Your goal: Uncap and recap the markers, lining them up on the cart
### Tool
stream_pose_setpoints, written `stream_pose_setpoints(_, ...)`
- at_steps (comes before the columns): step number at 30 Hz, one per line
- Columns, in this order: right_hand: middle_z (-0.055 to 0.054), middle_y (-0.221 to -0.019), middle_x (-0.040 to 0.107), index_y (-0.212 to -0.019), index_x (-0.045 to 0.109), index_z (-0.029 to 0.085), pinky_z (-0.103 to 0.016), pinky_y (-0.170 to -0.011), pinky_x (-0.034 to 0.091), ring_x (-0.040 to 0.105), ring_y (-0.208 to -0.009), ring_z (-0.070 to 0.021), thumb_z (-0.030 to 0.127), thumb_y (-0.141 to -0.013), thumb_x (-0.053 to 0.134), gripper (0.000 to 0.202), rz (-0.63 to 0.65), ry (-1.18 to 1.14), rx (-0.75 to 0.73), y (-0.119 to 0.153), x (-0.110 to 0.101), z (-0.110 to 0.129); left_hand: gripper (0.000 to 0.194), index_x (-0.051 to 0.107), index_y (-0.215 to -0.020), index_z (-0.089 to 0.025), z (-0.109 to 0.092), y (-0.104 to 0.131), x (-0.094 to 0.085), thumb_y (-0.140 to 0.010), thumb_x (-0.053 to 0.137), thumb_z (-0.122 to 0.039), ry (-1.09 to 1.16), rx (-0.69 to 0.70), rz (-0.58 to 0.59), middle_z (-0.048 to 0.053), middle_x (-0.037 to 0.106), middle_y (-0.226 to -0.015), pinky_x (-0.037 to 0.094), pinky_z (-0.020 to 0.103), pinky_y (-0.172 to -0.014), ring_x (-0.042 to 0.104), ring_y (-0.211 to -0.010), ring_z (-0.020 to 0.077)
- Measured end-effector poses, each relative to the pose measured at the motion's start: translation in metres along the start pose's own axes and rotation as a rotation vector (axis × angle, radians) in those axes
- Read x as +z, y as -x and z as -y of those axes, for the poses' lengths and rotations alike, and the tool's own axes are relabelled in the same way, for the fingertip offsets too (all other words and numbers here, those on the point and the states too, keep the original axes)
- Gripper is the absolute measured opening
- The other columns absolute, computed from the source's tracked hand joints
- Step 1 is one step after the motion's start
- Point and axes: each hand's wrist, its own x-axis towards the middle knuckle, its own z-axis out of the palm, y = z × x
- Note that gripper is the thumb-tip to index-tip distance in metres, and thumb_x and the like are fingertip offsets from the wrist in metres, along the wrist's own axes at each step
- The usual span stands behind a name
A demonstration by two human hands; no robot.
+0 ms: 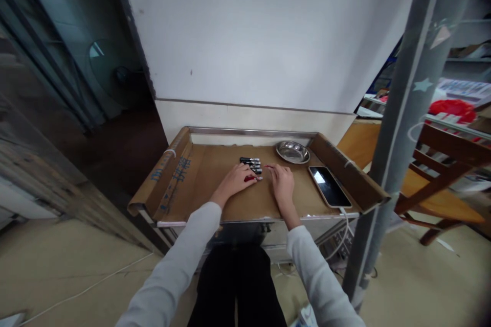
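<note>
Two hands are placed near the middle of the bench. By the fingers of the left hand, one red marker is touched; whether it is grasped firmly cannot be told. Probably it is light, stiff and rather smooth, so it is best taken around its middle. Between the fingers of the right hand, a small red piece seems to be pinched. Just beyond, black markers are laid side by side.
</note>
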Motion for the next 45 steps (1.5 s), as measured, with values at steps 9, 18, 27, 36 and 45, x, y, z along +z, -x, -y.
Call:
stream_pose_setpoints(9, -0.006, -0.096, 0.065, -0.101, 0.062, 0.022, -0.032, -0.08, 0.035, 0.053, -0.088, -0.0193, 0.028, -0.092, 0.038, 0.026, 0.099, 0.03, -0.141, -0.002, 0.0, 0.008, 0.017, 0.058, -0.094, -0.019, -0.004, 0.001, -0.006, -0.088, 0.048, -0.031, -0.011, -0.071, -0.169, 0.005, 0.063, -0.095, 0.04, 0.033, -0.083, 0.056, -0.092, 0.0183)
stream_pose_setpoints(18, -0.006, -0.099, 0.065, -0.109, 0.057, 0.022, -0.032, -0.082, 0.038, 0.054, -0.087, -0.0195, 0.029, -0.093, 0.034, 0.029, 0.134, -0.014, -0.196, -0.002, 0.0, 0.011, 0.017, 0.055, -0.099, -0.02, -0.006, 0.002, -0.009, -0.089, 0.045, -0.03, -0.031, -0.029, -0.157, 0.004, 0.063, -0.1, 0.04, 0.032, -0.084, 0.057, -0.094, 0.0176)
stream_pose_setpoints(27, -0.006, -0.095, 0.065, -0.104, 0.058, 0.021, -0.032, -0.079, 0.038, 0.054, -0.084, -0.0197, 0.029, -0.092, 0.035, 0.027, 0.098, 0.003, -0.144, -0.002, -0.001, 0.013, 0.019, 0.057, -0.098, -0.021, -0.006, 0.003, -0.008, -0.089, 0.045, -0.032, -0.061, -0.055, -0.191, 0.004, 0.063, -0.099, 0.04, 0.032, -0.082, 0.056, -0.094, 0.0176)
stream_pose_setpoints(36, -0.009, -0.107, 0.062, -0.115, 0.053, 0.019, -0.036, -0.087, 0.038, 0.054, -0.097, -0.0214, 0.023, -0.09, 0.036, 0.03, 0.153, -0.02, -0.188, -0.002, -0.001, 0.014, 0.018, 0.057, -0.098, -0.02, -0.005, 0.003, -0.007, -0.089, 0.046, -0.031, -0.057, -0.028, -0.206, 0.003, 0.063, -0.099, 0.04, 0.031, -0.082, 0.057, -0.093, 0.0168)
stream_pose_setpoints(45, -0.009, -0.128, 0.049, -0.131, 0.038, 0.019, -0.037, -0.096, 0.036, 0.045, -0.115, -0.0201, 0.015, -0.085, 0.035, 0.047, 0.22, -0.124, -0.253, -0.004, 0.008, 0.014, 0.016, 0.058, -0.095, -0.023, 0.004, 0.007, -0.011, -0.088, 0.046, -0.032, -0.261, -0.374, -0.327, 0.005, 0.064, -0.096, 0.036, 0.035, -0.079, 0.052, -0.092, 0.0216)
